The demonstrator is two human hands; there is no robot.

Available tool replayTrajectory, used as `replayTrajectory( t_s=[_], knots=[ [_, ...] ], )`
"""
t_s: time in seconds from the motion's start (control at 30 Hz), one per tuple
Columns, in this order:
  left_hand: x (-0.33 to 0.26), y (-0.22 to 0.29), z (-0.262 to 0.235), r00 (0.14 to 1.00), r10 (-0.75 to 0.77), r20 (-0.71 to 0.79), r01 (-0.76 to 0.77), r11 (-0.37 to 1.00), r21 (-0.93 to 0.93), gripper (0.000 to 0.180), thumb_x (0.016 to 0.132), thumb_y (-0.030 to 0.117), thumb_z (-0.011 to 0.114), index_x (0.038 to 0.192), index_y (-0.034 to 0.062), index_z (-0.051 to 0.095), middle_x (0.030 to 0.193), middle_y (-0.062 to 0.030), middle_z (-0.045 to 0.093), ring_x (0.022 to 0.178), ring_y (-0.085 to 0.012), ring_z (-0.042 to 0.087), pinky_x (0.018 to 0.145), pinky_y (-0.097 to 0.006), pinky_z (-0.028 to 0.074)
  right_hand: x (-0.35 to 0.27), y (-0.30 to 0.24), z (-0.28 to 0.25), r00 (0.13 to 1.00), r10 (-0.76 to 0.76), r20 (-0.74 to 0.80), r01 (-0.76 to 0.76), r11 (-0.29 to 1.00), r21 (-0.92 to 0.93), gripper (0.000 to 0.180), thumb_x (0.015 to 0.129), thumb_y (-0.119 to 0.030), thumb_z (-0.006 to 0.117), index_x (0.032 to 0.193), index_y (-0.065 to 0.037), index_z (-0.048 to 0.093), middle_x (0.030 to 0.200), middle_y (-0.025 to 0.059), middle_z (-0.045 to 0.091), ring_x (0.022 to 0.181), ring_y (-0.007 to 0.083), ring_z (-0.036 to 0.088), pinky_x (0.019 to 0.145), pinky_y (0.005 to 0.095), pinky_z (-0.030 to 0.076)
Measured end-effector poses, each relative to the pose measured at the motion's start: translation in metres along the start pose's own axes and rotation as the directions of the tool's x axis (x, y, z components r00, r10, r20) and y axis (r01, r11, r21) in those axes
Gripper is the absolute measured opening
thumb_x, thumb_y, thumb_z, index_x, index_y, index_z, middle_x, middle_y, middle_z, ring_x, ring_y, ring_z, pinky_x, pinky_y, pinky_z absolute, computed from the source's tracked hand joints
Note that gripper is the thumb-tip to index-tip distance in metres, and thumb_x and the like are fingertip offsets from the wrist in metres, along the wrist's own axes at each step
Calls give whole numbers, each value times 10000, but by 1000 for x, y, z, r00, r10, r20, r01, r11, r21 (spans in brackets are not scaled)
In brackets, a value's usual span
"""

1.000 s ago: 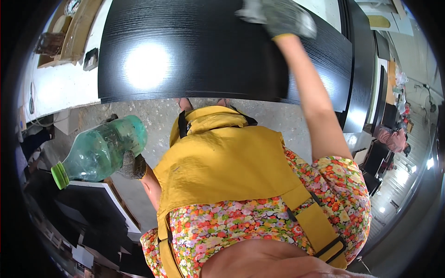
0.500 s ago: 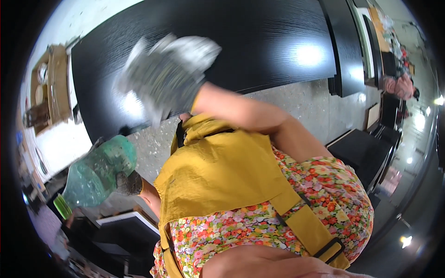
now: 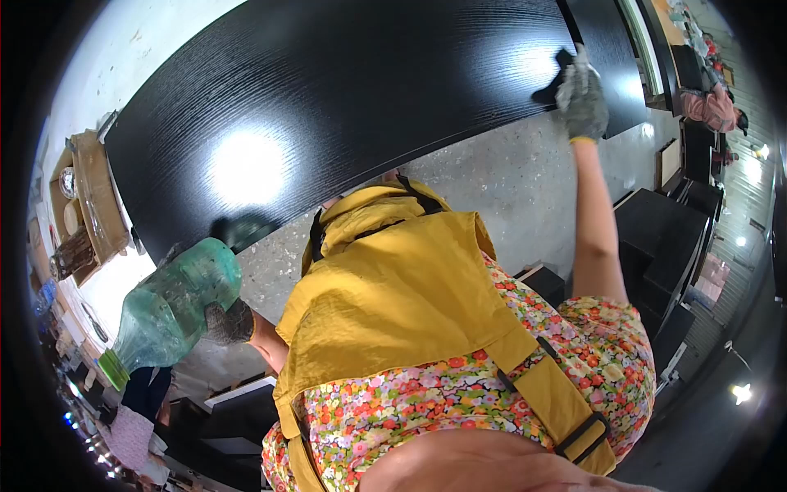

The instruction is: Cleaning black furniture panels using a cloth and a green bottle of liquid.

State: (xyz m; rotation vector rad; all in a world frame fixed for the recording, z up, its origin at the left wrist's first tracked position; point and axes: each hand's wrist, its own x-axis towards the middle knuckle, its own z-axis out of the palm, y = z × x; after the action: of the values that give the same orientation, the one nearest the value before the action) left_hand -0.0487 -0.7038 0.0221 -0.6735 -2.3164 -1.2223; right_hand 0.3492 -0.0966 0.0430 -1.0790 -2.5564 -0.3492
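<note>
Right hand point(image 3: 582, 98), gloved, pressing dark rag point(image 3: 557, 78) onto black panel point(image 3: 344, 98), grip pinching rag. Left hand point(image 3: 229, 321) gripping green plastic bottle point(image 3: 168, 312): likely light, slick; holding at body.

Speckled concrete floor point(image 3: 525, 184) below, dark cabinets point(image 3: 656, 238) stacked at right, a wooden crate point(image 3: 94, 201) of odds and ends far left, and another person point(image 3: 713, 102) working top right.
</note>
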Motion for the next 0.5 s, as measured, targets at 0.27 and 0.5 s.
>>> replayTrajectory(
  t_s=[0.27,0.5],
  knots=[
    [16,-4,14,988,149,36,-151,986,68,484,937,114,610,1381,-17,470,1398,-186,496,1237,-270,499,1063,-378,395,29,-308,-68,913,-408,-2,317,706,633,404,836,-275,588,1182,-66,591,1162,148,624,1018,287,606,875,450,477],
    [27,-10,26,956,293,-6,-293,955,45,389,964,87,570,1330,-34,518,1365,-180,527,1193,-249,528,1032,-342,421,36,-363,-112,564,-751,343,400,612,682,471,922,-222,491,1368,-68,475,1406,163,458,1327,287,421,1147,422,295]
  ],
)
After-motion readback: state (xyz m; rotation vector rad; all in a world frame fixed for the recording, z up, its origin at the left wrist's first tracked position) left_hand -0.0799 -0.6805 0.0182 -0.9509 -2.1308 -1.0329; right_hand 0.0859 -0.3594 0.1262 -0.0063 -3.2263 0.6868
